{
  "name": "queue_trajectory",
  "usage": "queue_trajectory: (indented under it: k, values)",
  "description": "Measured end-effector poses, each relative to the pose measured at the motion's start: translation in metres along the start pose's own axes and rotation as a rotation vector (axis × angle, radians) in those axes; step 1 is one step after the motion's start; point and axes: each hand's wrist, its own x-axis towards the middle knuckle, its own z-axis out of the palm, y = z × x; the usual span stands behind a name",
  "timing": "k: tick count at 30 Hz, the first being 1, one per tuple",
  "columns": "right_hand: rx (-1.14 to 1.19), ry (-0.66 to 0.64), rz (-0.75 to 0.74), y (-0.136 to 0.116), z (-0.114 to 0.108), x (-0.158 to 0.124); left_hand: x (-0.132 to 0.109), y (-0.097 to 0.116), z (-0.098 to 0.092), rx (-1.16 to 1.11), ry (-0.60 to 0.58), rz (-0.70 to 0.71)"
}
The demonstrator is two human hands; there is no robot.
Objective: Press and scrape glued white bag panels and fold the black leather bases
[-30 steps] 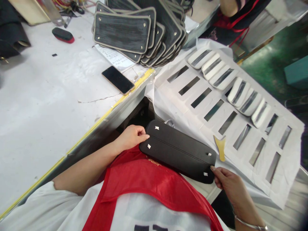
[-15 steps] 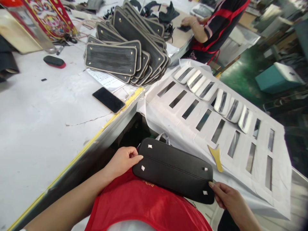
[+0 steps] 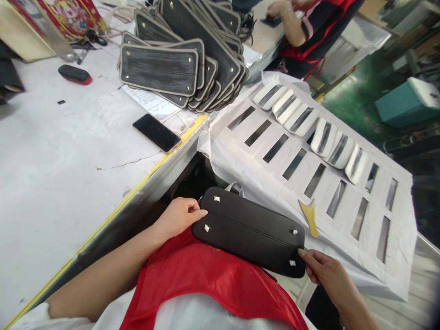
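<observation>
A black, round-cornered bag bottom panel (image 3: 249,231) lies across my lap, tilted down to the right. A stitched seam runs along its middle, and small white wrapped bits stick up near its corners. My left hand (image 3: 180,216) pinches the left end, thumb on top at the seam. At the opposite end my right hand (image 3: 319,266) grips the edge between thumb and fingers. The fingers under the panel are partly hidden. Just beyond the right end, a yellow scraper-like tool (image 3: 310,217) rests on a white slotted sheet.
Left stands a white worktable (image 3: 68,174) with a yellow-taped edge, a phone (image 3: 156,133) and a stack of grey-edged panels (image 3: 158,68). Several white padded pieces (image 3: 338,150) lie on the slotted sheet (image 3: 261,158). Another person's arm (image 3: 292,27) works at the back.
The view has shifted slightly, so the panel and both hands appear a little higher. Both hands keep the same grip on the panel.
</observation>
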Motion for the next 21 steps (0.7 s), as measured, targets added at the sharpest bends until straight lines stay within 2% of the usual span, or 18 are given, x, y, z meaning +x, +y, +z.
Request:
queue_trajectory:
  k: [9, 21]
  values:
    - [-0.029, 0.007, -0.054, 0.006, 0.001, 0.001, 0.002, 0.000, -0.004, 0.123, 0.015, 0.079]
    - [-0.053, 0.010, -0.167, 0.010, 0.000, -0.001, -0.005, -0.005, 0.004, 0.004, 0.087, 0.067]
